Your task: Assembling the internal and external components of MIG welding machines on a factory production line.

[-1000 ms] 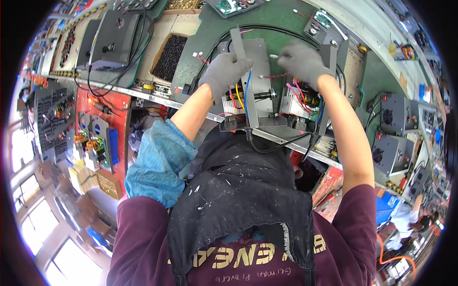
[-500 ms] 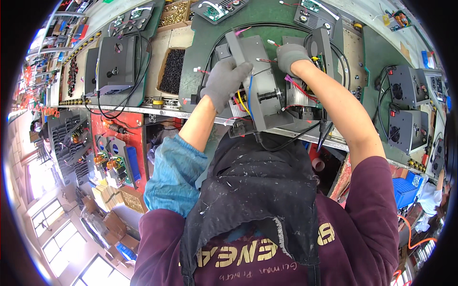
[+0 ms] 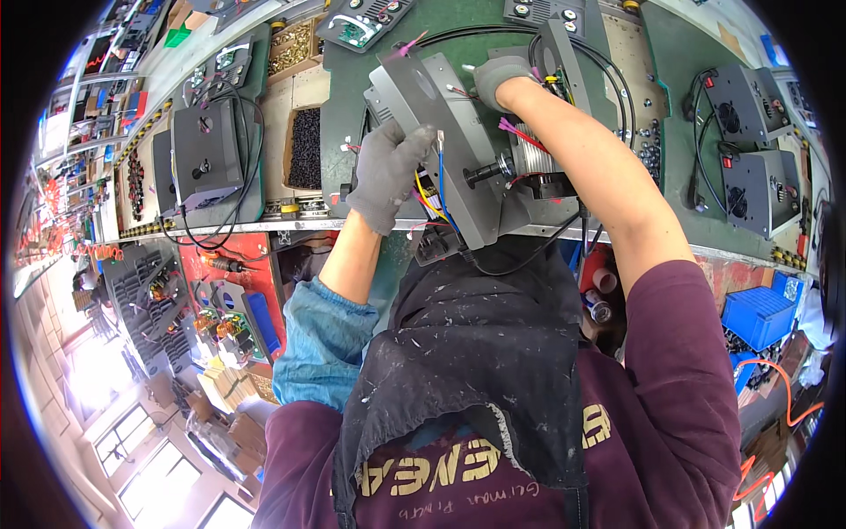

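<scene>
Grey metal housing [image 3: 458, 132]: I'm watching left hand [image 3: 388, 172] gripping its near-left edge, right hand [image 3: 500, 75] closing on far top, wires [image 3: 427, 189] dangling between.

Grey knit gloves are worn on the left hand [image 3: 388, 172] and the right hand [image 3: 499, 78]. A grey metal panel [image 3: 449, 141] is seen, with yellow, blue and red wires [image 3: 429, 189] and pink cable ties [image 3: 520, 134] beside it. The workbench mat [image 3: 352, 97] is dark green. A tray of black screws [image 3: 307, 148] is shown. A blue sleeve cover [image 3: 322, 339], a maroon sweatshirt [image 3: 670, 414] and a paint-flecked black apron [image 3: 467, 388] are worn.
</scene>
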The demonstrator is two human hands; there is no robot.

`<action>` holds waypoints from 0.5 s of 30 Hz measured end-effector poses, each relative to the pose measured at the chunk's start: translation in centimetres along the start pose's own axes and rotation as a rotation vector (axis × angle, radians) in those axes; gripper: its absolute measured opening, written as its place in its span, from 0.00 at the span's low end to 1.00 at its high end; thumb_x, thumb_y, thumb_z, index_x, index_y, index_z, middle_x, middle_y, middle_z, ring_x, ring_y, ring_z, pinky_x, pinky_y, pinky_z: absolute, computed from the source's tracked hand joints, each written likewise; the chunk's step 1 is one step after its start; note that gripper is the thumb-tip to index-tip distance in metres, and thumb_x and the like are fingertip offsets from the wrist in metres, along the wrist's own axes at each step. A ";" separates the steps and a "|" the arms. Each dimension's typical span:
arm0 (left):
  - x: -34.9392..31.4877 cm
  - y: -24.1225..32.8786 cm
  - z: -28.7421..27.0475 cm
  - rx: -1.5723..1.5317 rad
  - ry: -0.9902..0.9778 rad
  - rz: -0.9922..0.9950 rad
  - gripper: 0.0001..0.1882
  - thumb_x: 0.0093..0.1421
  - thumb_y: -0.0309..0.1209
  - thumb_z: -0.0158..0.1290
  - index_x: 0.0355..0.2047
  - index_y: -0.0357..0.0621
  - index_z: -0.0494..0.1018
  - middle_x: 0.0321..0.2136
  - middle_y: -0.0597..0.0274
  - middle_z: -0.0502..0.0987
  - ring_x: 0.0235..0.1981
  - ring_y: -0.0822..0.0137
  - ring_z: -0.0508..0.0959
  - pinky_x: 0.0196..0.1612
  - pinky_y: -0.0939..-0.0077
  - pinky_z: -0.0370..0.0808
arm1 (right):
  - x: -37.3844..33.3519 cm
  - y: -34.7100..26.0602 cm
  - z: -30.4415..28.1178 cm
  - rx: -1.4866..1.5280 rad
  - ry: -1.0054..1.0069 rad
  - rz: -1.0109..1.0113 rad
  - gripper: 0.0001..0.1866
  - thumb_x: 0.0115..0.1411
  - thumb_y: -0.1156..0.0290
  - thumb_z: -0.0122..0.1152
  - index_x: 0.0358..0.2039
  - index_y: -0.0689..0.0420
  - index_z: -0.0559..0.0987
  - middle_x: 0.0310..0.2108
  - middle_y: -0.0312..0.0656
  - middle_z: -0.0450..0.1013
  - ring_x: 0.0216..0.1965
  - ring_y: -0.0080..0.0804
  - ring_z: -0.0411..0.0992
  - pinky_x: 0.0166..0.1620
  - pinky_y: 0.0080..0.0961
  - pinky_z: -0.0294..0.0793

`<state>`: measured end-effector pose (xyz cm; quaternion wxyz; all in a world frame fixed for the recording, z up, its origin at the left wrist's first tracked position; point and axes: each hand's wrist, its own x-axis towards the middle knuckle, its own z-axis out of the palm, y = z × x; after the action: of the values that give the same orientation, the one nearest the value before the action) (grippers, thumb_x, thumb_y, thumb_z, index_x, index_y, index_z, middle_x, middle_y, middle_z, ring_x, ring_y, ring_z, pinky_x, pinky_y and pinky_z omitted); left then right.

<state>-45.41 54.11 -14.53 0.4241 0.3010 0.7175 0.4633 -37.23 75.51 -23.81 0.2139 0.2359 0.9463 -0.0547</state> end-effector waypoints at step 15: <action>4.7 0.6 -0.3 0.381 -0.052 -0.209 0.21 0.57 0.42 0.52 0.31 0.31 0.75 0.22 0.59 0.74 0.25 0.69 0.74 0.32 0.73 0.71 | 0.9 1.9 -0.8 0.347 0.086 0.289 0.19 0.61 0.60 0.48 0.45 0.56 0.79 0.45 0.49 0.76 0.44 0.47 0.76 0.43 0.41 0.75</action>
<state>-47.83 58.11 -15.52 0.4236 0.3113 0.8084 0.2649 -37.35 77.70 -23.49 0.1351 0.4043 0.8874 -0.1754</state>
